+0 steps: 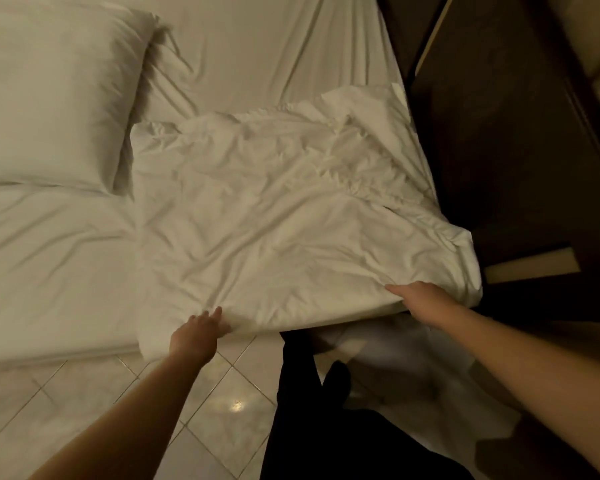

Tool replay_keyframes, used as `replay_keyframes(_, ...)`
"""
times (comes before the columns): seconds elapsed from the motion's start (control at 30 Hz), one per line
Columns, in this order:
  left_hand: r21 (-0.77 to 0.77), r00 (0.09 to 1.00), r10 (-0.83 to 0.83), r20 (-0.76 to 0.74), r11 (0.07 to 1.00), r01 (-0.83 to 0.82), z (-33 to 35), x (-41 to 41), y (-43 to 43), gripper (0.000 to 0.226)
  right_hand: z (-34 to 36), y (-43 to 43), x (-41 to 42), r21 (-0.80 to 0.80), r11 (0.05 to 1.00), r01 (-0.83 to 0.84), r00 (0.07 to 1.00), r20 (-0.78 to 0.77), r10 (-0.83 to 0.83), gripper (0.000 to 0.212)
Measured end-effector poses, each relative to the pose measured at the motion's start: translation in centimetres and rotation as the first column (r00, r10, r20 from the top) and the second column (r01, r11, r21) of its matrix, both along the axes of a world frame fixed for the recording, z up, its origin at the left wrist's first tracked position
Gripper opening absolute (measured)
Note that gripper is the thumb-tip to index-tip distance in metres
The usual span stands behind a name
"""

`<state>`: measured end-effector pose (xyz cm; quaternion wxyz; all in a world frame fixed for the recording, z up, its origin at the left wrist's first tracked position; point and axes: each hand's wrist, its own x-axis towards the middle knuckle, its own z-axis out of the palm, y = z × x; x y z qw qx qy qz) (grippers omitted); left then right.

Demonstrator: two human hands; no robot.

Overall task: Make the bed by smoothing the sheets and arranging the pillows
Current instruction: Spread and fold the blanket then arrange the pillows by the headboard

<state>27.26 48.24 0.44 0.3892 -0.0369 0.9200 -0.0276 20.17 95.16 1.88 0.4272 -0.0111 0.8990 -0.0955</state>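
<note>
A wrinkled white pillow [284, 216] lies on the bed's near right corner, overhanging the mattress edge. My left hand [198, 336] grips its near left corner, fingers curled under the fabric. At the near right edge my right hand [426, 301] holds the pillow, thumb on top and fingers hidden beneath. A second, plump white pillow [52, 95] rests at the upper left. The white fitted sheet [257, 46] shows long creases.
Dark wooden furniture [506, 133] stands close along the bed's right side. Glossy tiled floor [94, 410] runs in front of the mattress. My dark-trousered legs [302, 393] stand by the bed corner, with white fabric [395, 348] hanging near them.
</note>
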Motion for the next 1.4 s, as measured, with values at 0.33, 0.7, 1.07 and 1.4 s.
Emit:
replay_keyframes(0.33, 0.062, 0.990, 0.128, -0.065, 0.990, -0.124, 1.1, -6.3, -1.5, 0.064, 1.1, -2.0, -6.3, 0.004, 0.995, -0.099, 0.984, -0.145, 0.099, 0.036)
replay_keyframes(0.7, 0.217, 0.960, 0.163, -0.228, 0.970, -0.113, -3.6, -21.4, -2.7, 0.068, -0.5, -8.0, -22.1, 0.032, 0.986, -0.165, 0.901, -0.402, 0.164, 0.071)
replay_keyframes(1.07, 0.285, 0.939, 0.151, -0.308, 0.957, -0.060, -8.7, -33.1, -3.0, 0.080, -6.9, -13.1, -33.3, 0.147, 0.933, -0.328, 0.861, -0.360, 0.359, 0.090)
replay_keyframes(1.4, 0.242, 0.898, 0.234, -0.372, 0.959, -0.149, -9.5, -39.6, -4.4, 0.082, -3.5, -5.9, -43.2, 0.383, 0.920, -0.079, 0.913, -0.342, 0.221, 0.032)
